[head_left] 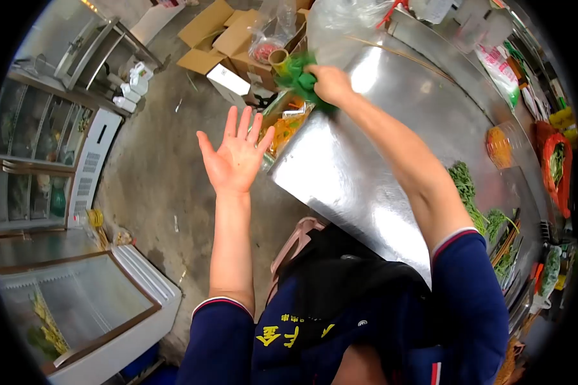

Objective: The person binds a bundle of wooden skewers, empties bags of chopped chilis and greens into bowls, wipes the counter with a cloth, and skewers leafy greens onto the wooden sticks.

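My right hand [331, 85] is closed on a bunched green cloth [298, 78], which is smeared by motion. It is over the far left corner of the shiny metal table [347, 163]. My left hand [236, 154] is held out over the floor with its palm up and fingers spread, touching nothing. Just past its fingertips, beside the table, stands a bin [282, 131] with orange and yellow scraps in it.
Open cardboard boxes [237, 35] stand on the floor beyond the bin. Leafy greens [467, 196] and a clear tub of orange food [498, 146] lie along the table's right side. Glass-doored fridges [35, 128] line the left. A pink stool [294, 240] is near my body.
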Demonstrator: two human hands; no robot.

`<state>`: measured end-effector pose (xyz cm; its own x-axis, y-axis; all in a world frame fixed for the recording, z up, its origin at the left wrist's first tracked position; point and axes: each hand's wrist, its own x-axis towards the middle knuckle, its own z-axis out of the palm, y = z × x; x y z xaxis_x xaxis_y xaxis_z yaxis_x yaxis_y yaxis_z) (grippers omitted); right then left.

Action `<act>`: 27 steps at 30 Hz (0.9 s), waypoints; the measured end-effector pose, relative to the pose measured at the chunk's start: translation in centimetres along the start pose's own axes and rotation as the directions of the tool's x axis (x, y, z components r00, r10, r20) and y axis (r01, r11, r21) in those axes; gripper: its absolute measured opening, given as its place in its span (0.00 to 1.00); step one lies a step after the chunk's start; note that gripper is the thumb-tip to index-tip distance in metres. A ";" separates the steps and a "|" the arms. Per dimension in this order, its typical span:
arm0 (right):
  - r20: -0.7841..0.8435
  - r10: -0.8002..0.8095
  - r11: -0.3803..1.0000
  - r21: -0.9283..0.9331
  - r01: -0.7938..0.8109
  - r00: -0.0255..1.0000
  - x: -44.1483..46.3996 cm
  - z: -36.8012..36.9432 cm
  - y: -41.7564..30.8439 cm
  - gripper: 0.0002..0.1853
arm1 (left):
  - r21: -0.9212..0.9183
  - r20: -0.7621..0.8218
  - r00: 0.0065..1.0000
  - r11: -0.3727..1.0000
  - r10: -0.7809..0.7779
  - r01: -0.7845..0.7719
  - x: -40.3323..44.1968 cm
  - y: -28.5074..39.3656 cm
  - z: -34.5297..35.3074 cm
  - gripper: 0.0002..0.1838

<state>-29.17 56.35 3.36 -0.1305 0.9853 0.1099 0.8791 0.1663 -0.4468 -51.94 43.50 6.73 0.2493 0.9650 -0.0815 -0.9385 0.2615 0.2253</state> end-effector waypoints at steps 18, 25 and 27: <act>0.011 -0.391 0.891 -0.244 0.382 0.920 -0.7 0.1 -2.4 0.26 | 0.093 0.135 0.984 0.990 -0.118 0.106 2.5 2.7 1.3 0.58; -0.328 -0.590 0.653 0.343 0.675 0.738 -3.5 -2.2 -11.6 0.28 | 0.276 0.014 0.998 0.959 0.054 -0.056 3.0 3.0 1.5 0.51; -0.317 -0.740 0.579 0.147 0.802 0.593 -6.2 0.7 -12.4 0.27 | 0.065 0.077 0.981 0.983 -0.179 0.174 3.9 3.8 -0.7 0.45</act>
<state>-39.63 48.18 7.61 -0.5829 0.4488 0.6773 0.3373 0.8921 -0.3008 -54.67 48.28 6.58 0.4307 0.9013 -0.0453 -0.8633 0.4261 0.2704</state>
